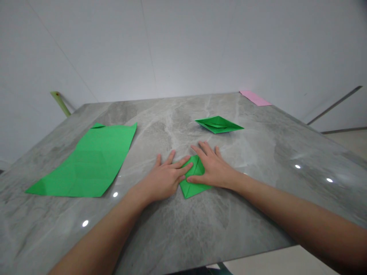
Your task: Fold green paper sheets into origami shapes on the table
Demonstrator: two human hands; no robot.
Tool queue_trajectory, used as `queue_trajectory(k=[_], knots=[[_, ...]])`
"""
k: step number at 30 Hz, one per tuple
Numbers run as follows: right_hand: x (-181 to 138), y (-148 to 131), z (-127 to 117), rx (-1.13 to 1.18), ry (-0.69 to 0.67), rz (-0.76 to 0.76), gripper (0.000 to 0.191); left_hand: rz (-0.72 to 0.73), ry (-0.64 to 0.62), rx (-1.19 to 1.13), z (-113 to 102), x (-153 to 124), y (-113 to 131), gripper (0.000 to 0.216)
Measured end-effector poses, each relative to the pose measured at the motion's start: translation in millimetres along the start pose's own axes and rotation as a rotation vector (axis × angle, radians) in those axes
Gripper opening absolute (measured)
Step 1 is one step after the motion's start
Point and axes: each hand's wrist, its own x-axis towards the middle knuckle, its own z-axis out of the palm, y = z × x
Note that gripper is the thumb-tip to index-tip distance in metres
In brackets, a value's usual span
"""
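Observation:
Flat on the table in front of me lies a small folded green paper (187, 190) with crease lines running across it. My left hand (169, 175) rests on its left side, fingers spread and pointing right and away. Over its right side lies my right hand (213, 168), thumb pressed on the paper near the middle and the other fingers stretched past its far edge. Both hands cover part of the paper, so its full outline is hidden. Beyond my right hand sits a folded green paper piece (219, 125), diamond-shaped with a raised opening along its middle.
A large green paper sheet (94, 160) with slightly curled corners lies at the left. A pink paper (255, 98) is at the far right corner of the grey marbled table (177, 236). The far edge meets a white wall (183, 46). A light green strip (60, 104) stands beyond the left edge.

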Motion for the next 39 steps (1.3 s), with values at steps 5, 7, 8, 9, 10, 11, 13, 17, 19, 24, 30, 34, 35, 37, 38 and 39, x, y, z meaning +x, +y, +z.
queue_trajectory(k=[5, 7, 8, 9, 10, 11, 13, 17, 19, 24, 30, 34, 35, 37, 38, 39], knots=[[-6, -10, 2, 0.047, -0.022, -0.046, 0.113, 0.001, 0.013, -0.023, 1, 0, 0, 0.054], [-10, -14, 4, 0.063, -0.038, -0.079, 0.116, -0.001, 0.026, -0.045, 1, 1, -1, 0.056], [-11, -16, 5, 0.069, -0.043, -0.095, 0.117, -0.003, 0.035, -0.060, 1, 1, -1, 0.056], [-13, -17, 6, 0.074, -0.042, -0.109, 0.119, -0.007, 0.047, -0.078, 1, 2, -2, 0.056], [-14, -18, 7, 0.078, -0.034, -0.116, 0.122, -0.012, 0.067, -0.099, 1, 3, -4, 0.056], [-14, -18, 8, 0.081, -0.022, -0.117, 0.126, -0.020, 0.095, -0.121, 1, 4, -6, 0.058], [-15, -18, 9, 0.085, -0.004, -0.100, 0.134, -0.053, 0.172, -0.156, 1, 6, -10, 0.068], [-13, -13, 10, 0.074, -0.016, -0.072, 0.142, -0.134, 0.297, -0.184, 2, 8, -18, 0.061], [-12, -11, 9, 0.063, -0.012, -0.081, 0.140, -0.149, 0.328, -0.193, 2, 8, -20, 0.041], [-10, -8, 2, 0.042, 0.046, -0.160, 0.102, -0.142, 0.349, -0.226, 3, 7, -21, 0.013], [-8, -9, -3, 0.057, 0.160, -0.192, 0.048, -0.118, 0.377, -0.263, 8, 11, -18, 0.014], [-5, -6, -1, 0.136, 0.189, -0.110, 0.023, -0.137, 0.550, -0.294, 9, 15, -18, 0.021], [-4, -4, 0, 0.169, 0.196, -0.090, 0.018, -0.138, 0.598, -0.326, 9, 15, -18, 0.023], [-1, -1, 0, 0.243, 0.246, -0.053, 0.016, -0.141, 0.670, -0.426, 8, 16, -18, 0.025], [0, 1, 0, 0.283, 0.288, -0.032, 0.017, -0.144, 0.691, -0.509, 8, 17, -17, 0.028], [1, 2, 0, 0.322, 0.335, -0.011, 0.018, -0.148, 0.699, -0.618, 8, 17, -17, 0.032]])
